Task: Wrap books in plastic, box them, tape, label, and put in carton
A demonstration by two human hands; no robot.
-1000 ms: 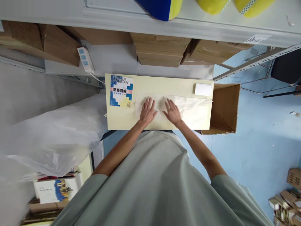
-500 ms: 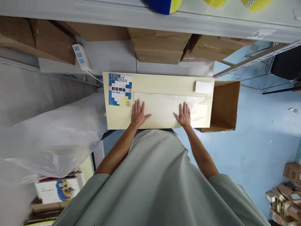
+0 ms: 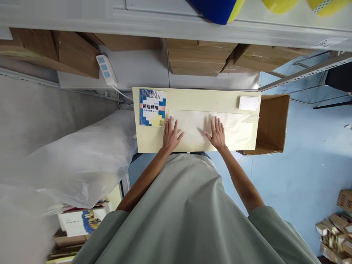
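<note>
Your left hand (image 3: 170, 134) and right hand (image 3: 217, 134) lie flat, fingers spread, on the plastic sheet (image 3: 192, 123) laid smooth on the worktop (image 3: 200, 98); the book (image 3: 152, 107) beside it lies uncovered.

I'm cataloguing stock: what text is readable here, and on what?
"XINBAN JINGBIAN": top of the book cover.
"新版精编": large title on the same cover.
Smaller print below it: too small to read.
Handwritten shelf label: blurred, unreadable.
</note>
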